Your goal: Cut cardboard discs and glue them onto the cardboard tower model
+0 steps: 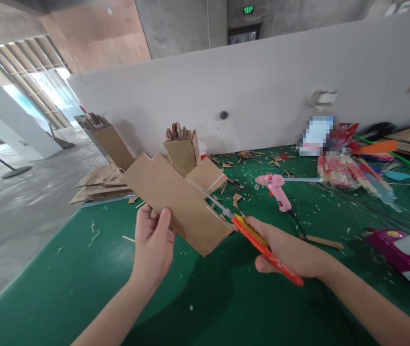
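My left hand [154,235] pinches the lower left edge of a flat brown cardboard piece [176,202], thumb on the near face. The piece is tilted above the green table, and a flap [209,174] sticks out at its upper right. My right hand [277,245] is closed around the orange and yellow handles of a pair of scissors [259,242]. Its metal blades reach up and left along the cut between the flap and the main part of the cardboard. How far the blades are spread cannot be made out.
A pink glue gun [279,190] lies right of the cardboard. Cardboard boxes [182,156] holding strips stand behind, beside stacked cardboard sheets [100,180]. Cardboard scraps litter the green table [64,283]. Farther right are packaged sticks [338,170] and a purple device [399,257]. A white wall rises behind.
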Action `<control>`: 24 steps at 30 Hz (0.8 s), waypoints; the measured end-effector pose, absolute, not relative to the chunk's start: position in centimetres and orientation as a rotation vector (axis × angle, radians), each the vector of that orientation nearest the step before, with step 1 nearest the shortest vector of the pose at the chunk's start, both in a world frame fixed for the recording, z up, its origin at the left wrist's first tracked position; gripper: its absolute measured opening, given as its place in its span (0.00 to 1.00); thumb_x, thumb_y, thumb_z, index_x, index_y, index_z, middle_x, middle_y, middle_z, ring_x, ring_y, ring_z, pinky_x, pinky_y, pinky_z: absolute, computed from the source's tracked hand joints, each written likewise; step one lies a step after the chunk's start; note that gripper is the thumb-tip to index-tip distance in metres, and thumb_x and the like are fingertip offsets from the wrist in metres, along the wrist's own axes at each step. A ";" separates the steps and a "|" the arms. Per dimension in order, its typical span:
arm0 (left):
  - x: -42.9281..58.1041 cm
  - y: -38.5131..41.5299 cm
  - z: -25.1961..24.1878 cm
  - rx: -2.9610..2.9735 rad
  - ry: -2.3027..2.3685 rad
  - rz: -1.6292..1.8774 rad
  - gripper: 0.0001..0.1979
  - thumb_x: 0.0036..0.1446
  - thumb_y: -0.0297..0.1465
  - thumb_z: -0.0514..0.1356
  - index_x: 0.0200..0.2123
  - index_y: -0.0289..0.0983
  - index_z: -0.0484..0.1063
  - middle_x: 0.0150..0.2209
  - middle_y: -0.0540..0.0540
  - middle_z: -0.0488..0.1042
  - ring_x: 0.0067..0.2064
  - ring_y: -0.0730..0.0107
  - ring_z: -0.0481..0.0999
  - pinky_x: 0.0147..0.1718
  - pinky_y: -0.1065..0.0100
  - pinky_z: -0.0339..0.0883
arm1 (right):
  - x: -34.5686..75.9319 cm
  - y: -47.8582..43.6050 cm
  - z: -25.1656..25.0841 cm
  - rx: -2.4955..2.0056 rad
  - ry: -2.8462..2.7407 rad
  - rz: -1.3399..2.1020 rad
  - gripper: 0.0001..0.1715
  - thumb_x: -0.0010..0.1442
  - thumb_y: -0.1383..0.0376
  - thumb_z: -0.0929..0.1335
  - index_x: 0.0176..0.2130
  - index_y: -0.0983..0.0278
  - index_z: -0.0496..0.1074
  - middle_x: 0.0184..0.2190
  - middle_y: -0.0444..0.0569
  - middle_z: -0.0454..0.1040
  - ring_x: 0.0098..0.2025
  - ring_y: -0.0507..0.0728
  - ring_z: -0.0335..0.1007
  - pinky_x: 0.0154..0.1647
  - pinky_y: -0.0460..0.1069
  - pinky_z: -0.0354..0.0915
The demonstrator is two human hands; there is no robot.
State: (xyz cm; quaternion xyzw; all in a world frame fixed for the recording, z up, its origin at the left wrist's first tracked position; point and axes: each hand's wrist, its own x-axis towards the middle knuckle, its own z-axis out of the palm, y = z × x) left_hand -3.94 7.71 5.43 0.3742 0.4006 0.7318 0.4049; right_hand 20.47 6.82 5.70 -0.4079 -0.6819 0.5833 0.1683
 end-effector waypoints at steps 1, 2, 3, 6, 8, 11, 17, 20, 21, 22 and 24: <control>-3.9 7.6 5.3 0.937 1.015 1.828 0.12 0.51 0.30 0.63 0.39 0.40 0.64 0.37 0.51 0.72 0.38 0.76 0.72 0.34 0.75 0.67 | 20.4 6.8 5.5 -1.169 -1.949 1.632 0.24 0.50 0.60 0.73 0.38 0.60 0.55 0.24 0.35 0.52 0.23 0.47 0.46 0.23 0.43 0.53; -3.8 7.5 5.2 0.935 1.017 1.810 0.12 0.51 0.30 0.63 0.39 0.41 0.64 0.37 0.51 0.72 0.38 0.76 0.72 0.33 0.76 0.67 | 20.3 6.8 5.4 -1.182 -1.956 1.592 0.23 0.51 0.60 0.72 0.37 0.60 0.55 0.25 0.35 0.52 0.23 0.47 0.47 0.23 0.43 0.54; -3.7 7.4 5.1 0.941 1.017 1.795 0.12 0.52 0.30 0.63 0.39 0.41 0.64 0.37 0.52 0.71 0.37 0.76 0.72 0.31 0.76 0.67 | 20.1 6.7 5.2 -1.193 -1.961 1.547 0.21 0.52 0.59 0.71 0.35 0.60 0.54 0.25 0.36 0.52 0.24 0.47 0.49 0.24 0.43 0.54; -3.7 7.2 5.0 1.016 1.015 1.774 0.12 0.53 0.31 0.62 0.40 0.43 0.63 0.37 0.52 0.71 0.37 0.75 0.72 0.32 0.75 0.67 | 19.7 6.7 5.1 -1.247 -1.980 1.395 0.18 0.57 0.56 0.68 0.32 0.61 0.54 0.27 0.38 0.54 0.26 0.48 0.54 0.25 0.44 0.57; -3.7 7.0 5.0 1.065 1.013 1.775 0.12 0.54 0.31 0.61 0.41 0.44 0.63 0.38 0.51 0.71 0.38 0.75 0.72 0.33 0.74 0.68 | 19.4 6.7 5.2 -1.300 -2.000 1.318 0.17 0.59 0.54 0.66 0.32 0.61 0.55 0.28 0.39 0.57 0.27 0.49 0.58 0.24 0.44 0.58; -3.7 6.9 5.1 1.098 1.013 1.770 0.13 0.55 0.31 0.61 0.43 0.44 0.63 0.41 0.49 0.71 0.39 0.74 0.72 0.33 0.74 0.68 | 19.3 6.6 5.2 -1.352 -2.029 1.254 0.16 0.60 0.54 0.64 0.31 0.61 0.55 0.28 0.41 0.60 0.27 0.51 0.64 0.23 0.44 0.59; -3.5 6.7 5.0 1.051 0.968 1.776 0.12 0.55 0.31 0.61 0.42 0.44 0.65 0.42 0.51 0.73 0.39 0.75 0.72 0.35 0.75 0.68 | 19.2 6.5 4.6 -1.374 -2.269 0.688 0.16 0.60 0.55 0.64 0.28 0.60 0.56 0.26 0.45 0.65 0.26 0.55 0.65 0.27 0.49 0.59; -3.7 6.7 4.8 1.042 0.950 1.770 0.12 0.54 0.31 0.62 0.42 0.44 0.66 0.40 0.51 0.73 0.38 0.76 0.72 0.35 0.75 0.69 | 19.2 6.3 4.4 -1.369 -2.253 0.703 0.15 0.60 0.55 0.63 0.30 0.60 0.55 0.27 0.45 0.66 0.26 0.54 0.64 0.27 0.48 0.58; -3.7 6.7 4.7 1.044 0.951 1.768 0.13 0.54 0.31 0.62 0.43 0.45 0.66 0.40 0.51 0.73 0.38 0.76 0.73 0.35 0.74 0.69 | 19.3 6.2 4.4 -1.368 -2.242 0.752 0.14 0.60 0.55 0.63 0.30 0.60 0.55 0.27 0.45 0.66 0.26 0.53 0.64 0.26 0.48 0.59; -3.8 6.6 4.7 1.049 0.952 1.767 0.13 0.54 0.31 0.62 0.43 0.45 0.66 0.41 0.51 0.73 0.38 0.76 0.73 0.35 0.74 0.69 | 19.4 6.0 4.5 -1.365 -2.241 0.795 0.14 0.60 0.55 0.63 0.31 0.60 0.55 0.28 0.44 0.66 0.25 0.53 0.63 0.26 0.47 0.59; -3.8 6.3 4.7 1.067 0.963 1.756 0.14 0.54 0.31 0.62 0.43 0.45 0.66 0.41 0.51 0.73 0.38 0.76 0.73 0.35 0.74 0.69 | 19.5 5.8 4.9 -1.343 -2.273 0.839 0.15 0.61 0.53 0.62 0.32 0.60 0.56 0.29 0.45 0.65 0.25 0.52 0.61 0.25 0.47 0.59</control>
